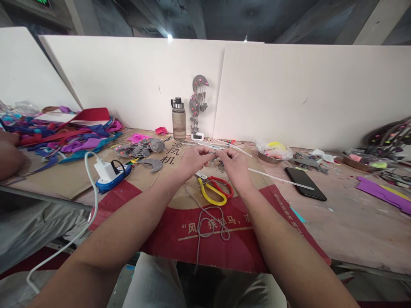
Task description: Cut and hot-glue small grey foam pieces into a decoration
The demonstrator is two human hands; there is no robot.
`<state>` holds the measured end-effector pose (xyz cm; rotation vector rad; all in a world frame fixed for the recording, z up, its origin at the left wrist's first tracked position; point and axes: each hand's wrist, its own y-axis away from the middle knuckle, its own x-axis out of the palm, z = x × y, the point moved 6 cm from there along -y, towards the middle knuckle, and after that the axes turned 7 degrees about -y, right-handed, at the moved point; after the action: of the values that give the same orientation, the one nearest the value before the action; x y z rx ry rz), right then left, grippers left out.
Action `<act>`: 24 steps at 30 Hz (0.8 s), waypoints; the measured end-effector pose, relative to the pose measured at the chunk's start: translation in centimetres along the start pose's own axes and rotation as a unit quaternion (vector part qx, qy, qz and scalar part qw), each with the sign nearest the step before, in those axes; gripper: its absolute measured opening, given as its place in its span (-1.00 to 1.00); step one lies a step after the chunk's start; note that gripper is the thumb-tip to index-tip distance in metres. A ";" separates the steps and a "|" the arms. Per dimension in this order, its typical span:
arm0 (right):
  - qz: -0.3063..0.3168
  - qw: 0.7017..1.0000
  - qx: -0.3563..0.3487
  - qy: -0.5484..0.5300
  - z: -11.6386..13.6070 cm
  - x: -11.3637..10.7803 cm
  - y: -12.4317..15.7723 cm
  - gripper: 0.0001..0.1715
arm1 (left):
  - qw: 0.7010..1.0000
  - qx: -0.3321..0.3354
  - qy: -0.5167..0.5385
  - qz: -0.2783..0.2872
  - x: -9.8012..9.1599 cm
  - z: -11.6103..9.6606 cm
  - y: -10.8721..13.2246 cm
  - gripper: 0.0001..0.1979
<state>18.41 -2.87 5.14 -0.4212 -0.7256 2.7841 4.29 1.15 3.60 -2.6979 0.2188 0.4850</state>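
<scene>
Where white panels [138, 81] back the cluttered table [346, 222], both hands' fingers [203, 150] [236, 155] pinch something small [215, 152].

capped water bottle [179, 122], black phone [303, 177], blue power strip [113, 182]

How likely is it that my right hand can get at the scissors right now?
Probably yes: the scissors lie close by the right hand with nothing bulky between, though that hand seems busy beside the left hand.
</scene>
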 end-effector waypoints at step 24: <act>-0.026 0.995 -0.056 0.072 0.0 -0.2 0.1 -0.82 | 0.982 -0.043 0.174 0.058 1.0 0.4 0.2 -0.76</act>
<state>18.58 -2.99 5.14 -0.6087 -0.8481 2.6396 5.05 1.07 2.87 -2.8510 0.4631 0.0487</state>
